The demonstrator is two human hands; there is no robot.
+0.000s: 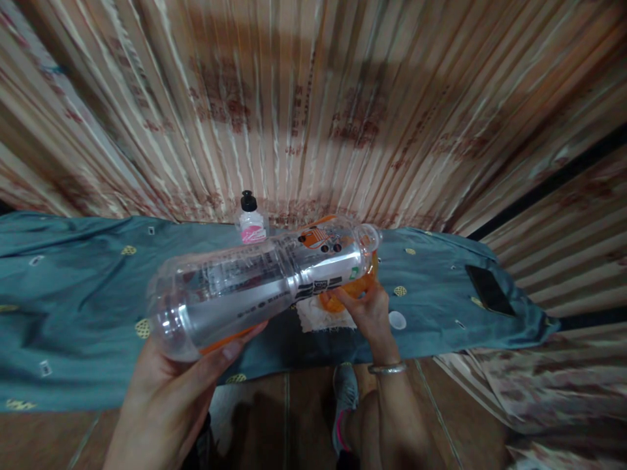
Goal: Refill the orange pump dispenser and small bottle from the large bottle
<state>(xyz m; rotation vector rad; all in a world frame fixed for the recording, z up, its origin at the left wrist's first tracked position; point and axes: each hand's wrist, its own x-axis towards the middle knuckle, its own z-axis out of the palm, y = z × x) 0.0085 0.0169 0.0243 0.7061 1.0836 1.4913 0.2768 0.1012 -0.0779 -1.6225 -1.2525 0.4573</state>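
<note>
My left hand (176, 385) is closed around the lower part of a large clear plastic bottle (245, 294) with black and orange print. The bottle lies tilted across the view, its uncapped neck to the right and slightly higher than its base. Behind the neck, my right hand (369, 310) has its fingers closed on an orange see-through container (337, 300), mostly hidden by the bottle, so its kind does not show. Beneath it is a pale cloth (318, 320). A small round white cap (397, 320) lies right of my right wrist.
A small clear bottle (252, 225) with a black top and pink label stands at the back of the table. The table wears a green-blue cloth (88, 274). A black phone (490, 289) lies at the right. Pleated curtains (294, 117) hang behind.
</note>
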